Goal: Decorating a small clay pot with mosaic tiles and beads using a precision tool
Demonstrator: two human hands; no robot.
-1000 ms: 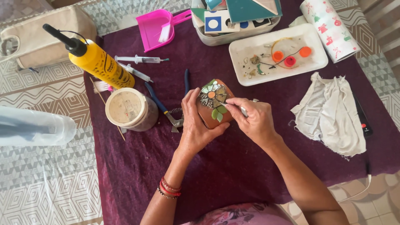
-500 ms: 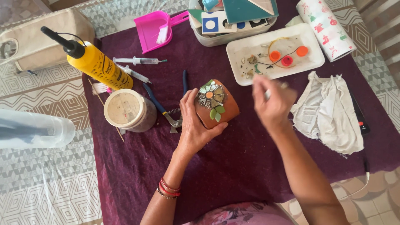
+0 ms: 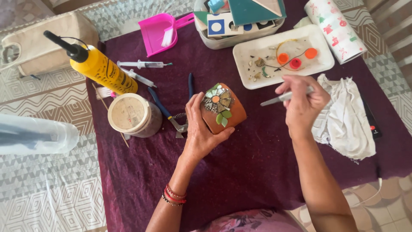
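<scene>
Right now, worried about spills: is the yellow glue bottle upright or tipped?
Tipped: the yellow glue bottle lies on its side, black nozzle pointing left.

The right hand (image 3: 302,105) has come away from the terracotta pot (image 3: 223,112). A second ago its fingertips were pressed to the mosaic flower (image 3: 216,99) on the pot's side; half a second ago it had lifted clear. Now it is raised toward the far right side of the desk, just before the white tray (image 3: 283,56), with the metal tweezers (image 3: 284,96) pointing back at the pot.
</scene>
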